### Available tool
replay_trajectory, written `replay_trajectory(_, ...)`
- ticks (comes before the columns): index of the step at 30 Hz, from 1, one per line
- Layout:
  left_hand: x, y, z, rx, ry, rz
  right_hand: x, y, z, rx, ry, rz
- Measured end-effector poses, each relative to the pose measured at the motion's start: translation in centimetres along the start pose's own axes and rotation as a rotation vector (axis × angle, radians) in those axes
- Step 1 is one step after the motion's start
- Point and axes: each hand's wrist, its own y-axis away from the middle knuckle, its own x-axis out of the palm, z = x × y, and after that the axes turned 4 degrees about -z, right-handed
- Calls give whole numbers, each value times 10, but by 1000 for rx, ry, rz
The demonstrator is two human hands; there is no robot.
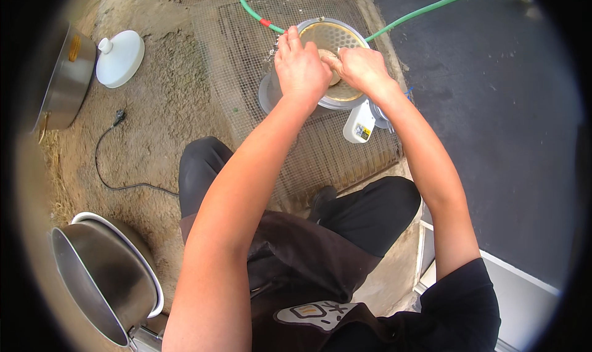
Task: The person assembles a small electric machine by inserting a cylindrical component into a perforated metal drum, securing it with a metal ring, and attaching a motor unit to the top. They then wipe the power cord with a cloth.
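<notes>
A round metal drum (349,30) with a perforated wall inside and a yellowish ring at its mouth stands tilted on a wire-mesh grate (296,161). My left hand (302,69) is on its left rim, fingers bent over the edge. My right hand (365,69) reaches into the mouth with fingers curled around something I cannot make out. Between my hands, inside the drum, shows a pale round part (333,76), partly covered by my fingers. A white plastic piece (358,125) with a yellow label sticks out at the drum's near right side.
A green hose (431,8) runs behind the drum. On the wet ground to the left are a white lid-like piece with a spout (121,61), a black plug cable (98,161) and a large steel pot (73,87). More steel pots (114,269) sit at lower left. Dark flooring (493,136) lies right.
</notes>
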Motion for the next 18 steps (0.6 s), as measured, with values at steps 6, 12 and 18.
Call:
replay_trajectory(6,-1,0,0,4,-9,0,-5,-1,-2,-20,-7,56)
replay_trajectory(12,-1,1,-1,2,0,-6,-8,-2,-7,-124,-15,-80)
replay_trajectory(18,1,3,0,16,-3,-30,0,-10,-8,-183,9,-15)
